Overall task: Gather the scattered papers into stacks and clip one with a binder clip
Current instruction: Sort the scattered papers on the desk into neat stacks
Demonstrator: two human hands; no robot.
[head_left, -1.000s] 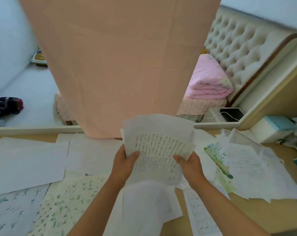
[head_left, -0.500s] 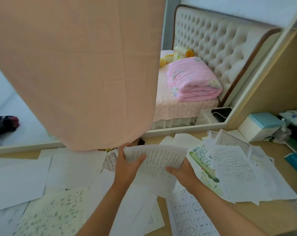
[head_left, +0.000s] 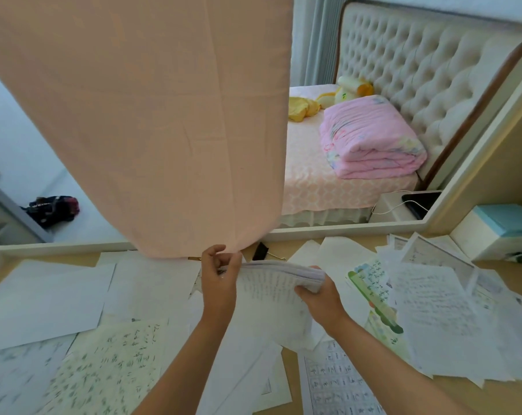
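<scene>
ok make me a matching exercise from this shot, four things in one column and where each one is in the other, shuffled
Things
1. paper stack
2. binder clip
3. pink quilt
4. teal-lidded box

Places
A. folded on the bed
B. at the far right of the desk
C. gripped at its ends by the left hand and right hand
D. lying on the desk just beyond the hands, near the hem of the hanging cloth

Pairs: 1-C, 2-D, 3-A, 4-B
</scene>
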